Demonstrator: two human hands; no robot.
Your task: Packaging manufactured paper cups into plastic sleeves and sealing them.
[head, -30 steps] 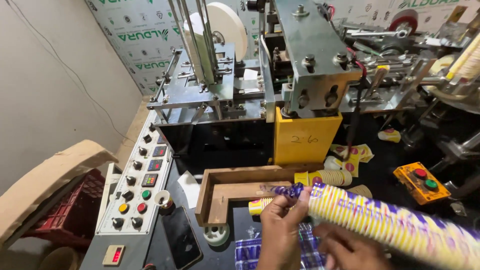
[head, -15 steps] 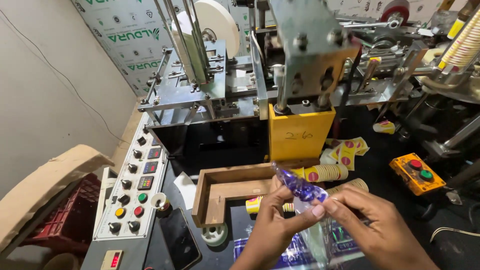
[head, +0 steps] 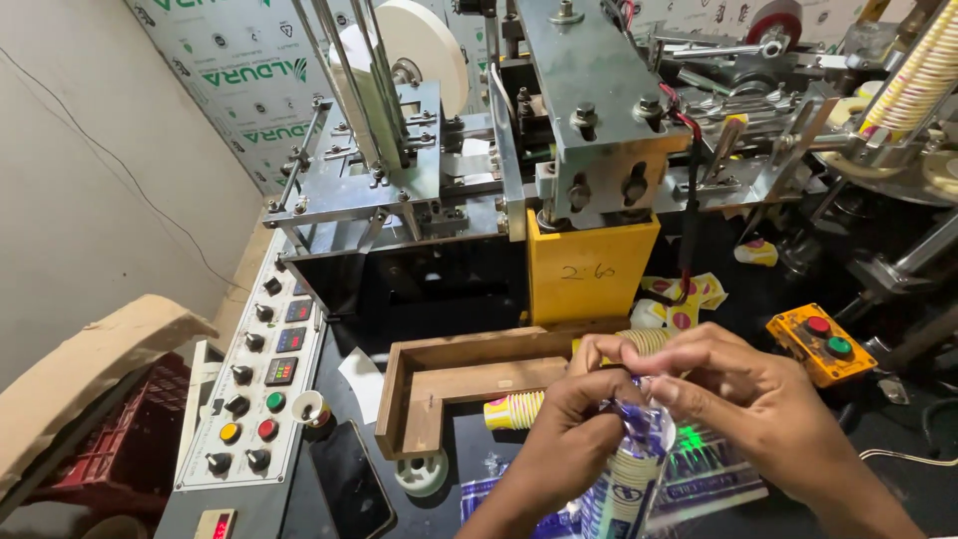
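My left hand (head: 564,424) and my right hand (head: 743,394) meet at the lower middle of the head view. Both pinch the gathered top of a clear plastic sleeve with blue print (head: 639,439). Inside the sleeve stands a stack of paper cups (head: 619,489), pointing down toward me. Just behind my hands lies a short stack of yellow printed cups (head: 514,409) next to a wooden L-shaped tray (head: 449,374). Another ribbed cup stack (head: 644,339) lies past my fingers.
A cup-forming machine (head: 589,150) with a yellow block (head: 589,265) fills the back. A control panel with knobs and coloured buttons (head: 259,384) is at left, a dark phone (head: 349,484) beside it. An orange button box (head: 820,342) sits at right. A red crate (head: 110,444) stands lower left.
The long sleeved cup stack that lay slanted across the lower right now hangs down toward me. Both hands have closed together on the sleeve's top end.
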